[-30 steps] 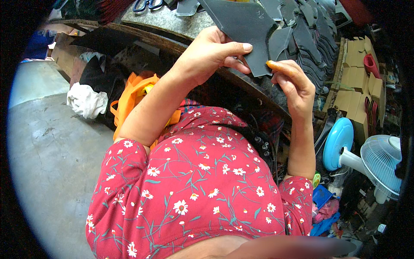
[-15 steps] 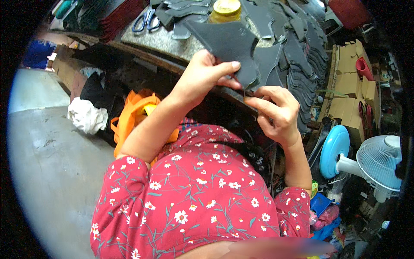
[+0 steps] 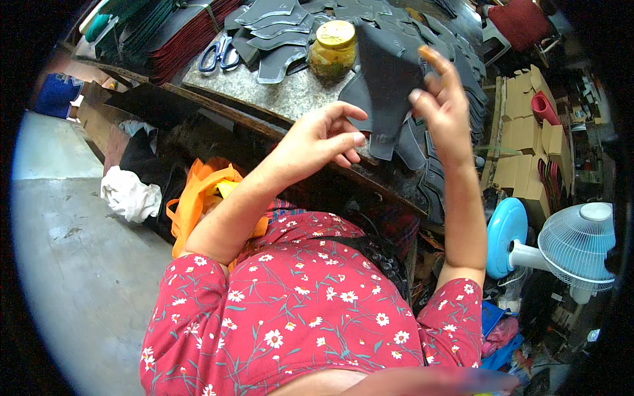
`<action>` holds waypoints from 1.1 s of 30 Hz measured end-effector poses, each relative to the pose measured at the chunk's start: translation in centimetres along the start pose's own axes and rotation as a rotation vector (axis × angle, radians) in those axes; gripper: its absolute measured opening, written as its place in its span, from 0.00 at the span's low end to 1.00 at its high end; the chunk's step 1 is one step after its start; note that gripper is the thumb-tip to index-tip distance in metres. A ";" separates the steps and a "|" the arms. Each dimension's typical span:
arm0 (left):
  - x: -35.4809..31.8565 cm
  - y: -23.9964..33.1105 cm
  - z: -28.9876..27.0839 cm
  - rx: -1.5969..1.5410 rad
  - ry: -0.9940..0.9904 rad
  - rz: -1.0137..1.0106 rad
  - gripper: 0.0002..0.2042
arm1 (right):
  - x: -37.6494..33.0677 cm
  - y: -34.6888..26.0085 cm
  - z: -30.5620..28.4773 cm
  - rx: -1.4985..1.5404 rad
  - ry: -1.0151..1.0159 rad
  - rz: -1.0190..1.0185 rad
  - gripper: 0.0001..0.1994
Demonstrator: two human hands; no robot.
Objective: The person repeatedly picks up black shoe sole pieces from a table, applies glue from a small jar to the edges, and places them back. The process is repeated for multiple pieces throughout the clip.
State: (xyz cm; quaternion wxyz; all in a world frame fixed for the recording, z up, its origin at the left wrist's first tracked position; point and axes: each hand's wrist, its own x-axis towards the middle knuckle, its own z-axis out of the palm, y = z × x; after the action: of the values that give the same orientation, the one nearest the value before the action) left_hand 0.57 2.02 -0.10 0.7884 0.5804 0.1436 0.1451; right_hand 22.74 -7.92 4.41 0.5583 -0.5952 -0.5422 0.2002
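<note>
A dark grey, shaped flat piece (image 3: 386,89) stretches over the worktable between my hands, its lower end near the front edge. My left hand (image 3: 323,138) is left of it, fingers loosely bent and apart, with nothing in them. On the other side is my right hand (image 3: 444,99), slightly blurred, index finger and thumb spread. The index fingertip looks yellowish. The right thumb is close to the piece's edge; whether it touches cannot be made out. Beyond the piece stands a jar (image 3: 331,49) with a yellow lid and smeared yellow-brown sides.
Many similar grey pieces (image 3: 277,30) lie in overlapping rows on the worktable (image 3: 244,89). Blue-handled scissors (image 3: 219,54) rest left of the jar. Stacked dark red sheets (image 3: 185,43) sit at the far left. Cardboard boxes (image 3: 522,135) and a blue-and-white fan (image 3: 574,244) stand right.
Before, both hands met at the piece's near corner, the left gripping it. Now the hands are apart; the right has moved up and away, and the piece has shifted right, uncovering the jar.
</note>
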 end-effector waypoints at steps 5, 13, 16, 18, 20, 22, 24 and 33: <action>-0.4 0.8 -0.8 0.052 0.035 -0.017 0.17 | 10.2 6.7 -4.6 -0.224 0.147 0.069 0.28; -1.5 1.3 -2.1 0.299 0.162 0.032 0.14 | 17.3 15.7 -2.7 -0.366 -0.042 0.178 0.29; -1.2 1.7 -3.0 0.390 0.210 0.144 0.13 | 16.8 15.8 -1.7 -0.913 0.017 0.099 0.32; -0.6 1.4 -3.0 0.538 0.261 0.237 0.14 | 15.7 14.7 -1.6 -1.039 0.032 -0.044 0.35; 0.0 0.9 -2.7 0.801 0.297 0.244 0.16 | 14.3 13.1 -1.4 -1.034 0.088 -0.186 0.35; 0.7 -0.2 -2.0 1.073 0.355 0.299 0.19 | 12.8 10.8 -1.6 -0.839 0.063 -0.155 0.35; 1.3 -1.3 -1.3 1.305 0.402 0.334 0.27 | 10.9 8.3 -1.4 -0.608 0.023 0.030 0.35; 2.4 -2.0 -1.0 1.047 0.466 0.304 0.29 | -0.9 0.8 -0.8 -0.420 -0.079 -0.061 0.30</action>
State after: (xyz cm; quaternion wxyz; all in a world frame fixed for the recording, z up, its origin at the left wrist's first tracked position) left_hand 2.46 3.25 -2.48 0.3151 0.8590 0.2807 0.2900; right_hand 23.43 -8.86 3.60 0.4062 -0.6735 -0.6111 0.0893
